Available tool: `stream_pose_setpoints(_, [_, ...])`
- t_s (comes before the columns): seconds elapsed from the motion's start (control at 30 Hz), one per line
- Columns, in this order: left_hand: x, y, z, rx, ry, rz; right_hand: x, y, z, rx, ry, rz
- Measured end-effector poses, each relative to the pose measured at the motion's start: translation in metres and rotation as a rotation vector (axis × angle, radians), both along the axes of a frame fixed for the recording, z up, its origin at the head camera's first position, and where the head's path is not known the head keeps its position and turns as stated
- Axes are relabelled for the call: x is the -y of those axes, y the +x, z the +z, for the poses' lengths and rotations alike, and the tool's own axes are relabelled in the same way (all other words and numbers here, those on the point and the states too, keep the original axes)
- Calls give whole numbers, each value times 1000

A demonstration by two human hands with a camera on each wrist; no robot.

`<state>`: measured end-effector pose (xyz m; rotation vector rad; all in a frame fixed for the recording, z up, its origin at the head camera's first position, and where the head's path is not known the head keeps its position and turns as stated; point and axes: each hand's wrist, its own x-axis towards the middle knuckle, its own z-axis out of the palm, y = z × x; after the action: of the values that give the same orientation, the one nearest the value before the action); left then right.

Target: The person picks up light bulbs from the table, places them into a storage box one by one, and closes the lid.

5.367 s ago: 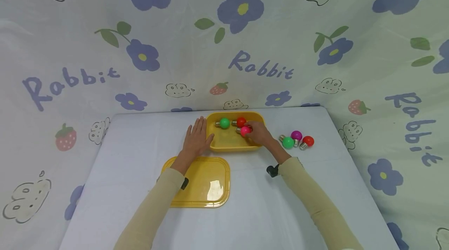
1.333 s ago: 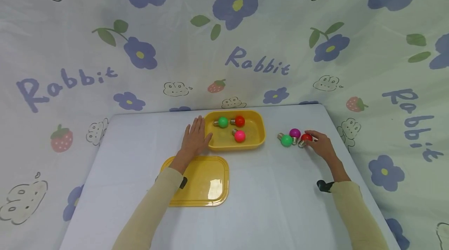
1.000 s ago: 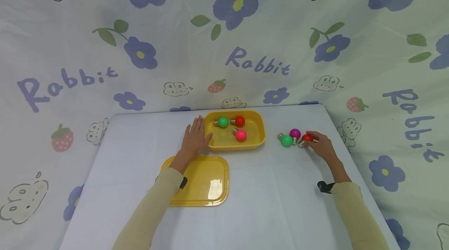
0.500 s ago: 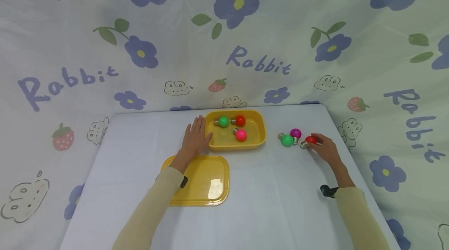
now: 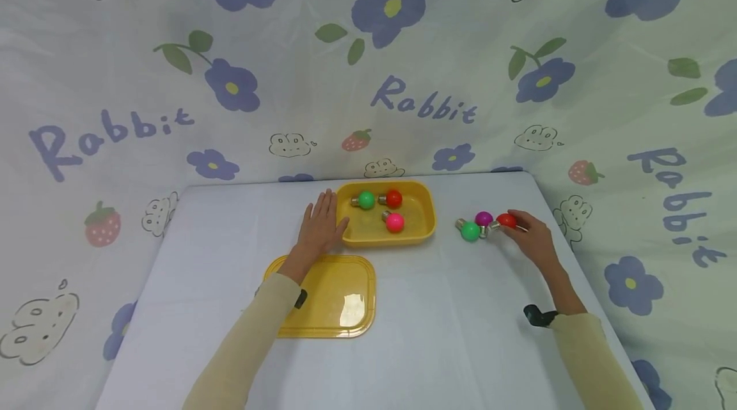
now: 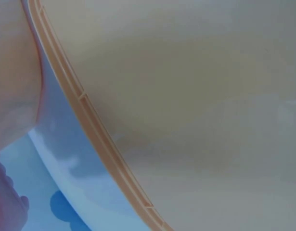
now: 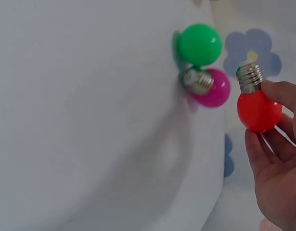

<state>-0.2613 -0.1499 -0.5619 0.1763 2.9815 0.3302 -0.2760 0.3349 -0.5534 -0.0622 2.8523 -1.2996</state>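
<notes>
My right hand (image 5: 534, 240) pinches a red light bulb (image 7: 258, 110) between thumb and fingers, its metal screw base pointing away from the palm. In the right wrist view the bulb is held up off the table, beside a green bulb (image 7: 199, 44) and a purple bulb (image 7: 220, 89) that lie on the white surface. My left hand (image 5: 318, 226) lies with straight fingers along the left side of a yellow bin (image 5: 388, 243). Inside the bin are a green bulb (image 5: 366, 199), a red bulb (image 5: 394, 198) and a pink bulb (image 5: 395, 222).
A yellow lid or shallow tray (image 5: 334, 295) lies flat in front of the bin, partly under my left forearm; its rim (image 6: 97, 134) crosses the left wrist view. A patterned cloth (image 5: 322, 90) hangs behind the white table (image 5: 437, 333).
My right hand has let go of the pink bulb in the bin and moved right. It has taken hold of the outermost red bulb and lifted it. The left hand has stayed put.
</notes>
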Motion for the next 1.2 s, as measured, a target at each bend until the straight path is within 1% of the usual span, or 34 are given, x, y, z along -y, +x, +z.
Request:
stream_pose_setpoints(0.23, [-1,1,0,6,0,-2,24,0,14,-53,-39,52])
stream_pose_setpoints(0.5, [-2,0,-2,1,-10,-1,56,-1,27,-81,-57,103])
stream_pose_setpoints(0.67, [-2,0,-1,-1,-11,0,80,-1,33,-74,-34,123])
stream_pose_setpoints(0.77, [-3,0,0,-4,-7,0,96,-2,36,-58,-61,142])
stream_pose_setpoints(0.87, [-2,0,1,-3,-5,-2,113,-3,37,-51,-95,169])
stream_pose_setpoints(1.0, [-2,1,2,12,-2,-5,135,-6,38,-41,-107,197])
stream_pose_setpoints(1.2, [0,0,1,8,12,5,163,-13,29,-36,-148,238])
